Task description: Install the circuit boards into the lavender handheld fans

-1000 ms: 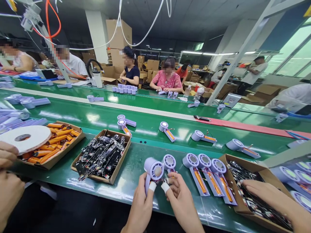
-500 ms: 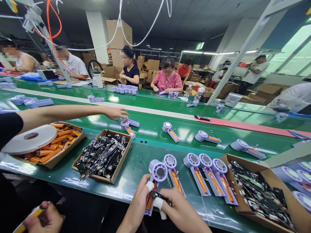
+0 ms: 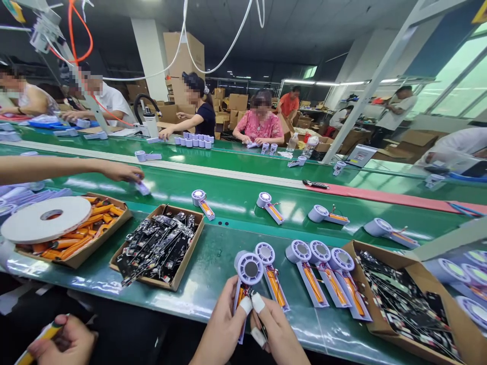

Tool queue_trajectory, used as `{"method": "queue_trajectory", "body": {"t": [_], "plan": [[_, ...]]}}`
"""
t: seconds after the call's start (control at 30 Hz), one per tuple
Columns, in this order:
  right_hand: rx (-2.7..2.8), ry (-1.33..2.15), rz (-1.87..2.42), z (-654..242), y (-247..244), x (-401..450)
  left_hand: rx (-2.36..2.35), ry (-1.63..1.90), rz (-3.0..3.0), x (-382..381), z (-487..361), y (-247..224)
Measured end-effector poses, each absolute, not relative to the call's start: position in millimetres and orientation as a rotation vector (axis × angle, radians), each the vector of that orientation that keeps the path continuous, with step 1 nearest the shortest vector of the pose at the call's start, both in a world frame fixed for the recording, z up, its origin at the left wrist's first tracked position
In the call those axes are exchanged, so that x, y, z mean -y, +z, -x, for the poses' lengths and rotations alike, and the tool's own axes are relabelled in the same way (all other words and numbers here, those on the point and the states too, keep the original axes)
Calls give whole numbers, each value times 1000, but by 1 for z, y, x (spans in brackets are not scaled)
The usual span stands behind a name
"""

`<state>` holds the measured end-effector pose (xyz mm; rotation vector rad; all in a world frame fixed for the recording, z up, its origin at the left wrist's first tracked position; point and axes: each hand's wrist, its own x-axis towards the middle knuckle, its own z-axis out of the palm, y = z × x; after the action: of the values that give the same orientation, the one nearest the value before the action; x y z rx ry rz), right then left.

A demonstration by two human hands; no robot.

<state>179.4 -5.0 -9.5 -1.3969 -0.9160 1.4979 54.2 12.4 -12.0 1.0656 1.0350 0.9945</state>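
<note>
Factory floor, long green conveyor desk (image 3: pixel 213 274) running across the frame, a second one behind it. Cardboard cartons (image 3: pixel 184 53) stacked toward the back, orange tube (image 3: pixel 78 38) and white tube (image 3: pixel 228 58) hanging from overhead, top left to top center. Far desk: co-worker in pink shirt (image 3: pixel 261 126) at center, co-worker in dark top (image 3: pixel 203 119) reaching toward a cluster of lilac cups (image 3: pixel 196 143).

Near desk, left to right: cardboard tray of orange batteries (image 3: pixel 102 242) under a white tape roll (image 3: pixel 45 219), cardboard tray of black circuit boards (image 3: pixel 152 282), and a larger board tray (image 3: pixel 384 256) at lower right. Row of four lilac fans (image 3: pixel 302 252) lies just right of the hands, orange batteries showing in the handles. Upper left, a co-worker's hand (image 3: pixel 122 172) touches a small lilac part (image 3: pixel 142 188). Lower left, another hand (image 3: pixel 63 342) grips an orange-yellow stick (image 3: pixel 41 350).

Bottom center, lilac handheld fan (image 3: pixel 249 268) stands upright, gripped by the handle in the left hand (image 3: pixel 222 324). Right hand (image 3: pixel 277 329) is closed at the handle's lower end, pinching a thin dark strip (image 3: pixel 262 324). White finger wraps (image 3: pixel 246 305) on both hands.
</note>
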Motion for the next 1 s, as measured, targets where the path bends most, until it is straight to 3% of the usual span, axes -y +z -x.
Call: {"method": "queue_trajectory", "body": {"t": [0.33,0.73,1.0], "plan": [[1130,1183,1391,-176,-14,20,-1367,1046,-1073,-9,-62,-8],[1132,992,1493,-164,-29,19,-1262,1010,-868,-13,-64,-6],[1570,604,1647,-159,-46,20,-1357,994,-975,-7,-71,-21]]}}
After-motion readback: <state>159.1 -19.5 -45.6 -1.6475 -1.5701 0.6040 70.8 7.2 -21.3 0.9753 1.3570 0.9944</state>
